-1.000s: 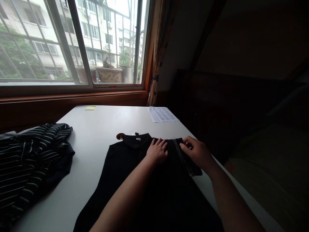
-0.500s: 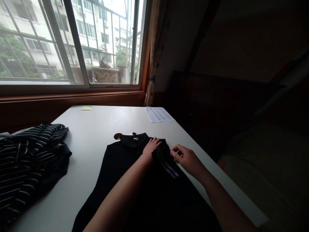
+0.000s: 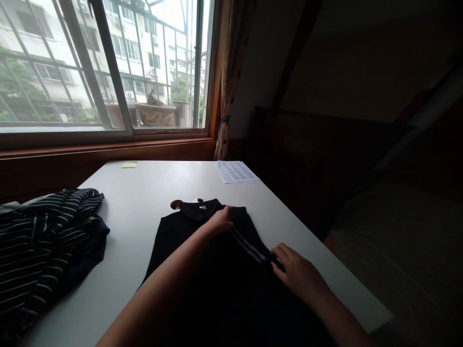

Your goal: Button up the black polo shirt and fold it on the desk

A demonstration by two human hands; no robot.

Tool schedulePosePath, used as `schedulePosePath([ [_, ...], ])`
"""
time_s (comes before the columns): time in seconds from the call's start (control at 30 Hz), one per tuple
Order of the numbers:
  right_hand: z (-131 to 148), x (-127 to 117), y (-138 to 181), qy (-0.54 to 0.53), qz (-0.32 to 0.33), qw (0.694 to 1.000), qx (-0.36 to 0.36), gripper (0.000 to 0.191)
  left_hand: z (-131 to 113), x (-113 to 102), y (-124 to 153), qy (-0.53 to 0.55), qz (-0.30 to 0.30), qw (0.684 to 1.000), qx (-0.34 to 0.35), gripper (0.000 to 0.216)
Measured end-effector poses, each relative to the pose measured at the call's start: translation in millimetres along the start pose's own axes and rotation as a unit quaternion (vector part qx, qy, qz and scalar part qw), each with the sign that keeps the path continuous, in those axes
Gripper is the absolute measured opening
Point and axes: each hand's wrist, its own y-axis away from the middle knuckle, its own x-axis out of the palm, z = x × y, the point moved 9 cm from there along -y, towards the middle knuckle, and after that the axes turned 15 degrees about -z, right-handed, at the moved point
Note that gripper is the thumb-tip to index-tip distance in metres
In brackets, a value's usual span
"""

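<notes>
— Where does the shirt point(image 3: 195, 250) lie, from where you stand?
— Flat on the table point(image 3: 144, 188), collar point(image 3: 197, 209) toward the window, right under both of the person's arms. The left hand point(image 3: 220, 221) sits on it just beside the collar. The right hand point(image 3: 294, 272) is nearer the person, at the shirt's right edge.
— And the sleeve?
— The sleeve point(image 3: 249, 246) is folded in over the body, its pale stripes running aslant from the left hand down to the right one.
— How are the hands set?
— The left is palm-down, fingers together, on the cloth at the sleeve's top. Whether it grips anything I can't tell; it's dark there. The right has its fingertips drawn together on the sleeve's lower end, pinching it.
— The arms?
— The left forearm stretches across the shirt from the near edge. The right comes in from the near right corner, wrist low.
— Anything else on the table?
— A striped top point(image 3: 39, 236) heaped at the left, well apart, a paper point(image 3: 236, 171) at the far right, and a yellow note point(image 3: 129, 165) by the sill.
</notes>
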Motion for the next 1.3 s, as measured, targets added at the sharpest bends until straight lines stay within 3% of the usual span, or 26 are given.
schedulePosePath([
  [0.13,-13,2,8,0.024,-0.001,1.0,0.004,0.014,10,9,4,0.026,0.05,0.998,-0.041,0.068],
  [0.23,-30,4,13,0.011,0.011,0.999,0.046,0.009,16,15,6,0.045,0.093,0.993,-0.059,0.067],
  [0.33,-39,5,16,-0.016,0.018,0.996,0.084,0.008,17,16,0,0.039,0.1,0.992,-0.066,0.065],
  [0.5,-28,2,10,-0.051,-0.003,0.996,0.074,0.02,1,15,-23,-0.013,0.027,0.999,-0.045,0.06],
  [0.63,-13,3,5,-0.082,-0.008,0.996,0.027,0.028,-15,28,-40,-0.06,-0.019,0.998,-0.014,0.059],
  [0.87,-8,8,9,-0.091,-0.031,0.995,0.002,0.02,-28,56,-55,-0.111,-0.056,0.992,0.002,0.064],
  [1.03,-10,9,11,-0.093,-0.044,0.995,0.0,0.016,-21,62,-68,-0.128,-0.089,0.987,-0.032,0.048],
  [1.3,-15,13,13,-0.122,-0.023,0.992,0.025,0.01,8,48,-84,-0.126,-0.123,0.983,-0.059,0.035],
])
